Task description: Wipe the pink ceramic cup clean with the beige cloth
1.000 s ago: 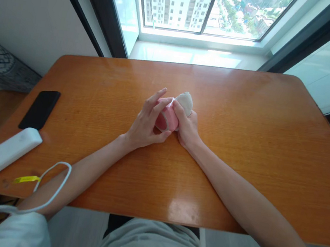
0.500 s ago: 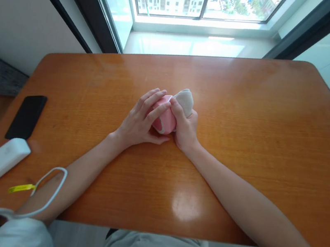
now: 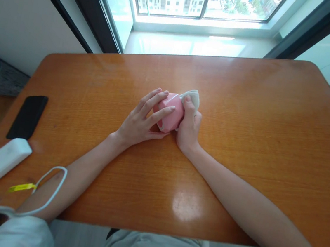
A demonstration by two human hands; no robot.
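A pink object between two hands, a pale cloth against it.
The left hand has its fingers spread and curled around the object's left side; the right hand grips the bunched cloth, thumb on top. The object is at the middle of the wooden counter; whether it touches the wood, I cannot tell.
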